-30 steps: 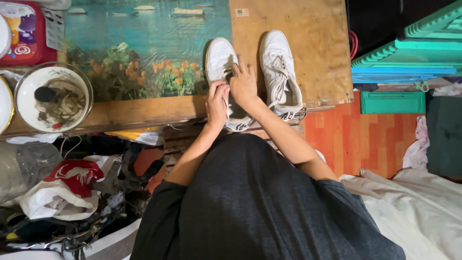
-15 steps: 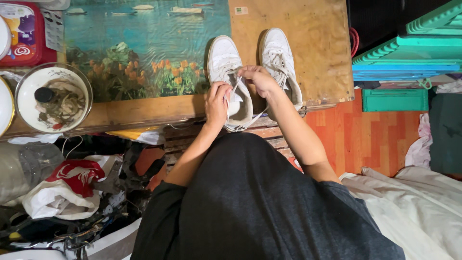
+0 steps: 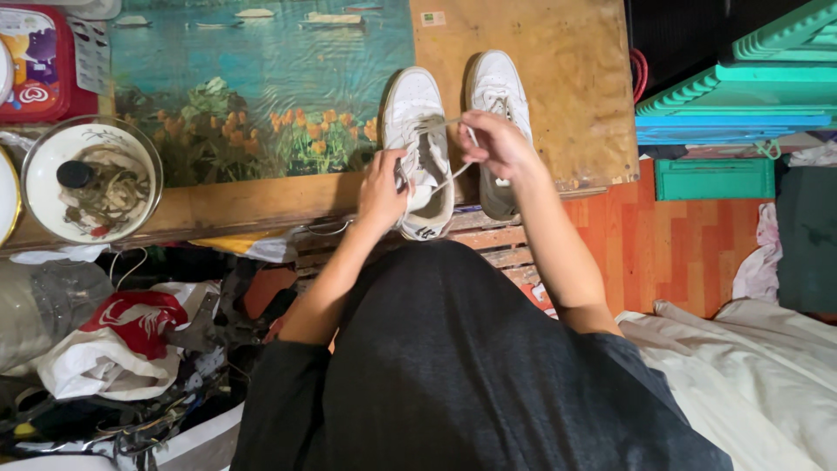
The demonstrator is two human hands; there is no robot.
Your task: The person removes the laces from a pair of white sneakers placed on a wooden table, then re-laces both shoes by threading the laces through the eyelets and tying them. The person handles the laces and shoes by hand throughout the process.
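Observation:
Two white sneakers stand side by side on a wooden board [image 3: 567,78], toes pointing away from me. My left hand [image 3: 382,187] grips the left sneaker [image 3: 418,131] at its side near the opening. My right hand [image 3: 495,144] is raised over the gap between the shoes, pinching a white shoelace [image 3: 449,174] that runs taut from the left sneaker's eyelets. The right sneaker [image 3: 495,87] sits partly behind my right hand.
A landscape picture with flowers [image 3: 253,87] lies left of the shoes. A white bowl [image 3: 91,179] with odds and ends sits at the left, above a heap of bags [image 3: 113,349]. Teal plastic crates [image 3: 741,96] stand at the right, over an orange floor [image 3: 654,244] and white cloth [image 3: 750,375].
My right hand has lifted off the left sneaker and moved right and up, drawing the lace out taut. My left hand has stayed on the shoe's side.

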